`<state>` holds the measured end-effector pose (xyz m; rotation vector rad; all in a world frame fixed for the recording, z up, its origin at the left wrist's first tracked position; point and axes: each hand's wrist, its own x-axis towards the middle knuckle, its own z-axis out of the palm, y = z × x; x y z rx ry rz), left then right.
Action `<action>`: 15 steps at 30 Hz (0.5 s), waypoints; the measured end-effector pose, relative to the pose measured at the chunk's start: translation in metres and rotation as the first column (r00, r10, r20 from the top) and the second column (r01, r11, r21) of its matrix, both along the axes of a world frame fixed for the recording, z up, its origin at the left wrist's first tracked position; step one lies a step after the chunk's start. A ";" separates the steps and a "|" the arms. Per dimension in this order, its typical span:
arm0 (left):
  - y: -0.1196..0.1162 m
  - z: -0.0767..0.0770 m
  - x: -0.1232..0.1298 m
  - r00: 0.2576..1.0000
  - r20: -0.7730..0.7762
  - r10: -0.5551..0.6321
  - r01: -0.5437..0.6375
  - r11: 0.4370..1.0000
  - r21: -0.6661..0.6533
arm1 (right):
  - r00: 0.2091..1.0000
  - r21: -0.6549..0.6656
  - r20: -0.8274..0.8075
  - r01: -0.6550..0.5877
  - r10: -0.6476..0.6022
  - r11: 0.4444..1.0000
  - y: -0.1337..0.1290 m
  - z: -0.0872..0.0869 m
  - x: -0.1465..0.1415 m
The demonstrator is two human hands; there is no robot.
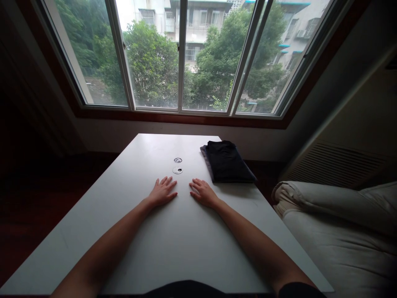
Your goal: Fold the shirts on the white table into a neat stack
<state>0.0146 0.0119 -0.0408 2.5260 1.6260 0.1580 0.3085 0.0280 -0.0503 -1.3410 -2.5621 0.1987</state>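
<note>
Flat on the white table (182, 248) lies my left hand (162, 191), palm down with its fingers spread. My right hand (203, 192) rests the same way a short distance to its right, fingers apart. Neither holds anything. Just beyond the right hand, a stack of folded dark cloth (229, 162) sits near the table's right edge. Black fabric is on top, with grey and dark blue layers showing at its left side. The stack and the hand do not touch.
Two round inserts, a far one (178, 160) and a nearer one (178, 170), are set into the tabletop beyond my hands. A light-coloured sofa (338, 231) stands at the right. Behind the table is a wide window (180, 62) above a pale wall.
</note>
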 end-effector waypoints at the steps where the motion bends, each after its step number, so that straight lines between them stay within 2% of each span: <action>1: 0.000 -0.001 0.000 1.000 0.000 -0.001 0.001 1.000 0.000 | 1.000 -0.015 0.022 0.002 -0.002 1.000 0.000 0.001 -0.001; 6: 0.002 -0.005 0.000 1.000 -0.012 0.003 -0.003 1.000 0.006 | 0.992 -0.107 0.123 0.016 -0.003 0.994 -0.001 0.006 -0.003; 15: 0.002 -0.003 0.000 1.000 -0.012 0.003 -0.003 1.000 0.003 | 0.993 -0.079 0.112 0.038 -0.029 0.996 -0.005 0.011 -0.004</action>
